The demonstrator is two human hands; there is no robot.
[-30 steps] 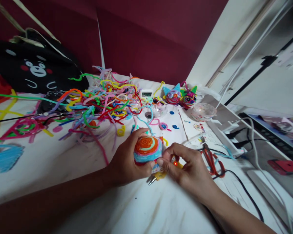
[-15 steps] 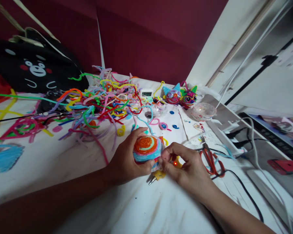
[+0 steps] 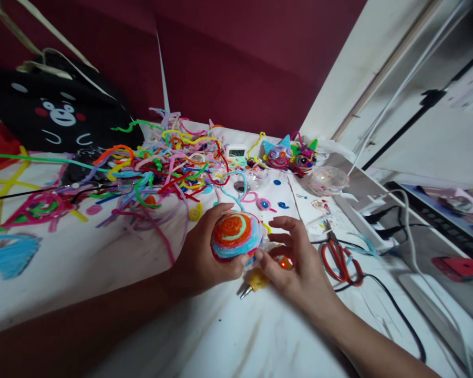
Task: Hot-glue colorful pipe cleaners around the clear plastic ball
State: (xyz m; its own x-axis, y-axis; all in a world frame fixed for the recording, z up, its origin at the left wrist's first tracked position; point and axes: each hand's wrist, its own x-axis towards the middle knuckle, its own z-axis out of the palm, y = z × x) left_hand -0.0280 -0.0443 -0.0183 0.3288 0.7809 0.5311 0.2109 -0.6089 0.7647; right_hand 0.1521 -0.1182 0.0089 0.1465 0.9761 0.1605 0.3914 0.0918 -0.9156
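A round ball [image 3: 236, 234] covered in coiled pipe cleaners in orange, pale green, blue and pink sits in my left hand [image 3: 205, 252]. The fingers wrap its far left side and the thumb presses along its lower edge. Beside it, my right hand [image 3: 294, 257] has its fingers curved and spread apart. The right thumb tip is at the ball's lower right edge, where a clear part shows. Below both hands lies a yellow hot glue gun [image 3: 258, 279] with a metal nozzle and a small red light, partly hidden by my right hand.
A heap of pipe cleaners [image 3: 173, 157] spreads over the back left of the table. Two decorated balls [image 3: 279, 155] with pointed ears stand behind, near a clear bowl [image 3: 329, 181]. Red-handled scissors [image 3: 341, 262] and cables lie at right. Several small coils [image 3: 264, 203] rest on paper.
My right hand's fingers have opened from a pinch at the ball's right edge and spread apart. The ball has tilted and shifted slightly left in my left hand.
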